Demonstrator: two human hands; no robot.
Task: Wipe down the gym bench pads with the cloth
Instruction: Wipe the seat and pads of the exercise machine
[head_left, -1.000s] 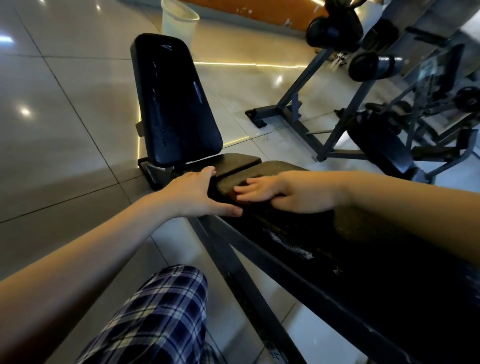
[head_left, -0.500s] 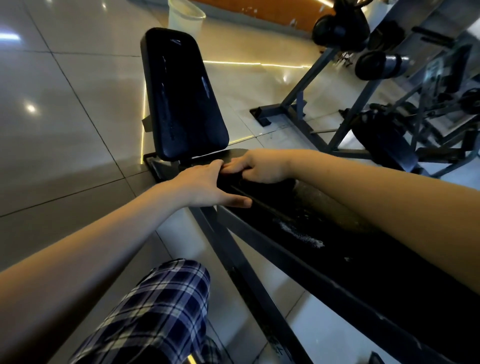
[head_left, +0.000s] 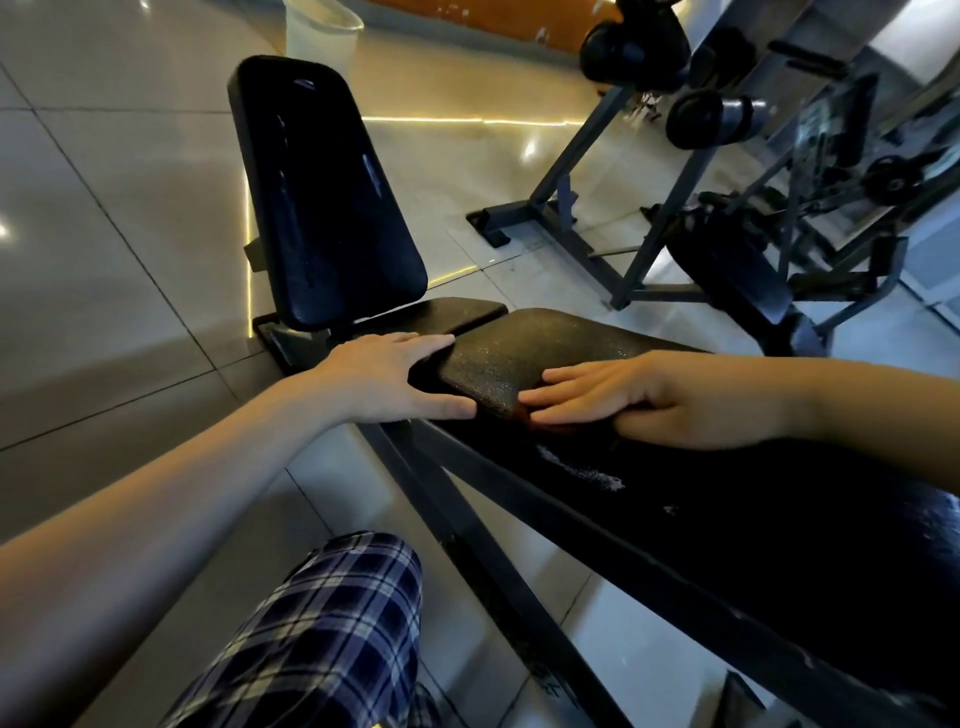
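Observation:
The long black bench pad (head_left: 519, 348) runs from the right edge to the centre. My left hand (head_left: 395, 379) grips its near end, fingers on top and thumb along the side. My right hand (head_left: 639, 395) lies flat on the pad's near edge, pressing a dark reddish cloth (head_left: 532, 418) of which only a sliver shows under the fingertips. Beyond the end lie a small flat seat pad (head_left: 447, 314) and an upright black back pad (head_left: 332, 208). White scuff marks show on the long pad's side.
The bench's dark steel frame (head_left: 467, 519) slants down to the tiled floor beside my plaid-clad leg (head_left: 322, 639). A dumbbell rack (head_left: 597, 208) with dumbbells (head_left: 717, 117) and other machines stand at the right. A pale bin (head_left: 322, 31) stands behind the back pad.
My right hand slid out to the pad's far end beside the left hand, then drew back along the pad toward me. My left hand kept its grip on the pad's end.

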